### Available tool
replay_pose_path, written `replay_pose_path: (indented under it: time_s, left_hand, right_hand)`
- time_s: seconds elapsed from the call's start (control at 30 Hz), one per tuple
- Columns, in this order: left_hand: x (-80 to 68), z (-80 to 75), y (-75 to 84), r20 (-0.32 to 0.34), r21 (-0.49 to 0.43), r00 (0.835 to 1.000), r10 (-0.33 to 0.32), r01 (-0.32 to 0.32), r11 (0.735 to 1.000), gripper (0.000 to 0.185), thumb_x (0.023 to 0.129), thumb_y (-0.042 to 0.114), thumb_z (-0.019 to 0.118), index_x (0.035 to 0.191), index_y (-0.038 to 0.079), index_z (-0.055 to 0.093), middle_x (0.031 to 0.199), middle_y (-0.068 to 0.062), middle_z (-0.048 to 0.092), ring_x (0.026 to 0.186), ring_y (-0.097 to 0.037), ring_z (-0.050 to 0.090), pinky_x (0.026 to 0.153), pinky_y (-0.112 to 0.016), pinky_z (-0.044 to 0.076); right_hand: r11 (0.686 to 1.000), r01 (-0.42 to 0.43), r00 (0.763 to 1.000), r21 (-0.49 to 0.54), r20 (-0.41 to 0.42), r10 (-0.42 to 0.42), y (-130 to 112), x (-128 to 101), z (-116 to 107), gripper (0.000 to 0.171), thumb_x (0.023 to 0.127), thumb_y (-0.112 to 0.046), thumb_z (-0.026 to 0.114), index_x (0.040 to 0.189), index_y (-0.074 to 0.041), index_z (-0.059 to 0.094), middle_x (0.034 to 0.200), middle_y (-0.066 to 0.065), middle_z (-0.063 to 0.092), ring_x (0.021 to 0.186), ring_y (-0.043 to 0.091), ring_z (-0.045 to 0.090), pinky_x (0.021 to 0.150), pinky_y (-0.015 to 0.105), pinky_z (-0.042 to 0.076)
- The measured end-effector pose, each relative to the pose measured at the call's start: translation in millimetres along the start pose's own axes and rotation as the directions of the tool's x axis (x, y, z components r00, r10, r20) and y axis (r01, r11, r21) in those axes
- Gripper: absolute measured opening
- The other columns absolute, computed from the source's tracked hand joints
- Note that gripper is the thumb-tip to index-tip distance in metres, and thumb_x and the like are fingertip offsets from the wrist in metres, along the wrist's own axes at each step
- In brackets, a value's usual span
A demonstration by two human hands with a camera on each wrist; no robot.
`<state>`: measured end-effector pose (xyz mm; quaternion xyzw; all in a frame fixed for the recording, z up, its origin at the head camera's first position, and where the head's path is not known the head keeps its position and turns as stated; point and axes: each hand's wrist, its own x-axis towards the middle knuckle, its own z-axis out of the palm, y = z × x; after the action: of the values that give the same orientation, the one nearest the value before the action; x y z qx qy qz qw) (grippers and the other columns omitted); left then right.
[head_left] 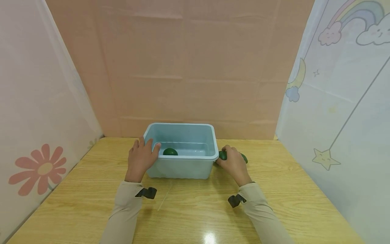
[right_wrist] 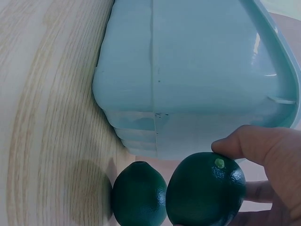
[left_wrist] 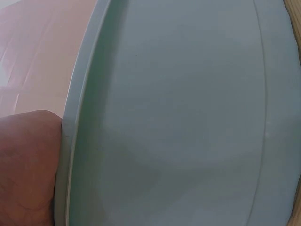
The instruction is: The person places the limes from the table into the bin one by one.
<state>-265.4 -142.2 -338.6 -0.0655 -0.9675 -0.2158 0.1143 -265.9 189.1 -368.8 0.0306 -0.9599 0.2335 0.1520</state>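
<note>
My left hand (head_left: pixel 141 157) holds the front left corner of a pale blue plastic bin (head_left: pixel 179 168), its thumb over the rim and the other fingers along the left side. In the left wrist view, part of that hand (left_wrist: pixel 28 169) lies against the bin's rim (left_wrist: pixel 75 108). On the right side of the bin, my right hand (head_left: pixel 234 166) grips a glossy dark green lime (right_wrist: pixel 204 190) between thumb and fingers. Another lime (right_wrist: pixel 138 195) lies on the table just beyond it. Inside the bin sits a further lime (head_left: pixel 170 151), its lower part hidden by the front rim.
The bin stands on a light wooden table (head_left: pixel 189 210) with a tan panel (head_left: pixel 189 67) behind it. Pale printed sheets hang on the left (head_left: pixel 39 101) and right (head_left: pixel 344 112). A thin pale strand (head_left: pixel 164 200) lies in front of the bin.
</note>
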Motion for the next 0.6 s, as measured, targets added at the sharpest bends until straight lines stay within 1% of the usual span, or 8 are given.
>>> replay_pose_path:
  time_s: [0.23,0.4,0.6]
  left_hand:
    - [-0.7,-0.2,0.7,0.000,-0.003,1.000,0.002,-0.002,1.000,0.061,0.108,0.040,0.035,0.149,-0.005,0.041,0.156,-0.038,0.017,0.144,-0.056,0.015,0.109,-0.071,0.023]
    - [-0.5,-0.2,0.5,-0.006,-0.001,1.000,0.005,-0.005,1.000,0.060,0.108,0.040,0.035,0.148,-0.005,0.041,0.156,-0.039,0.018,0.143,-0.056,0.017,0.108,-0.071,0.023]
    - [0.5,0.2,0.3,-0.003,0.000,1.000,0.002,-0.002,1.000,0.061,0.108,0.041,0.034,0.149,-0.004,0.041,0.156,-0.039,0.018,0.143,-0.056,0.016,0.109,-0.071,0.022]
  right_hand:
    - [1.000,-0.004,1.000,0.013,-0.003,0.004,-0.9,0.0,-0.4,0.048,0.087,-0.027,0.077,0.123,0.001,0.061,0.110,0.021,0.064,0.085,0.029,0.061,0.069,0.042,0.052]
    - [1.000,0.003,1.000,0.013,-0.013,-0.002,-0.9,0.2,-0.2,0.047,0.087,-0.026,0.077,0.122,0.001,0.062,0.109,0.021,0.064,0.085,0.029,0.061,0.069,0.042,0.052]
    - [1.000,0.012,0.999,0.007,-0.030,-0.012,0.7,1.0,1.1,0.047,0.086,-0.025,0.077,0.121,0.002,0.062,0.109,0.022,0.064,0.084,0.029,0.061,0.068,0.042,0.052]
